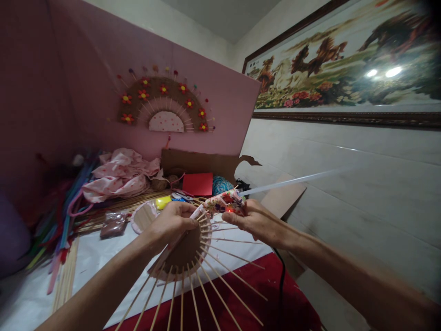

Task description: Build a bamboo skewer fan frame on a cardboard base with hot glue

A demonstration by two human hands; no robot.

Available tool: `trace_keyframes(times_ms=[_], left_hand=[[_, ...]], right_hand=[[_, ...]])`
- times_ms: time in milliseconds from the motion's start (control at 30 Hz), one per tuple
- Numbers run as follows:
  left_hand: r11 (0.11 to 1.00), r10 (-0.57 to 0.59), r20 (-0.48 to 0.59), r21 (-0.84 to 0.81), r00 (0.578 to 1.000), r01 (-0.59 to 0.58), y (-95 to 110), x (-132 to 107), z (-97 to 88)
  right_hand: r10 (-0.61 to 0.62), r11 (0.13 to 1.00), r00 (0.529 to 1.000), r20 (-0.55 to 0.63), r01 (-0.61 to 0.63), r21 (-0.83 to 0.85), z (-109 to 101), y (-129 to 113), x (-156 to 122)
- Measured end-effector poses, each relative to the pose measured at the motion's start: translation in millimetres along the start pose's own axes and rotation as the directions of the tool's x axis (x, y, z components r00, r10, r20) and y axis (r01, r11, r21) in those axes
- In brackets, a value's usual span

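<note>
1. Over the white sheet [91,255], the left hand [175,218] is pinching the cardboard half-disc [182,253] at its straight edge's upper end, its sticks [182,299] spreading rightward and toward the wearer.
2. The right hand [260,223] is gripping the cloth-wrapped glue gun [222,200], which is lying crosswise, nose pointing left at that edge; I cannot tell whether they are touching.
3. Red cloth [292,294] is covering the near side; a pink board [220,92] is standing behind.

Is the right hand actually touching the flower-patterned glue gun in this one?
Touching. The head view shows the right hand wrapped around the glue gun, with the thumb lying against its side.
</note>
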State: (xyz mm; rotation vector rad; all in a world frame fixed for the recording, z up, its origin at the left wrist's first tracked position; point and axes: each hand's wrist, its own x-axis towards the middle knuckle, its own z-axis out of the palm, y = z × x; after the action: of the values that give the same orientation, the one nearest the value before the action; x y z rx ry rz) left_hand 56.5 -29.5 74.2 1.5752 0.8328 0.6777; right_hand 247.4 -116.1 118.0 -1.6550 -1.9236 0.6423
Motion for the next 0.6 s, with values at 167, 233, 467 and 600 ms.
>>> trace_keyframes(times_ms=[167, 233, 467, 600], left_hand=[[1.0, 0.005, 0.014, 0.007, 1.0, -0.005, -0.9, 0.2, 0.4], [1.0, 0.01, 0.022, -0.014, 1.0, -0.01, -1.1, 0.2, 1.0], [1.0, 0.001, -0.004, -0.017, 1.0, -0.001, -0.9, -0.2, 0.8], [0.999, 0.013, 0.014, -0.03, 1.0, -0.013, -1.9, 0.4, 0.3]], right_hand=[[0.024, 1.0, 1.0, 0.012, -0.024, 0.014, 2.9, 0.3, 0.1], [0.03, 0.999, 0.999, 0.012, -0.031, 0.028, 4.3, 0.5, 1.1], [0.015, 0.996, 1.0, -0.001, -0.015, 0.083, 2.3, -1.6, 3.3], [0.01, 0.998, 1.0, 0.024, -0.012, 0.056, 1.5, -2.0, 2.8]])
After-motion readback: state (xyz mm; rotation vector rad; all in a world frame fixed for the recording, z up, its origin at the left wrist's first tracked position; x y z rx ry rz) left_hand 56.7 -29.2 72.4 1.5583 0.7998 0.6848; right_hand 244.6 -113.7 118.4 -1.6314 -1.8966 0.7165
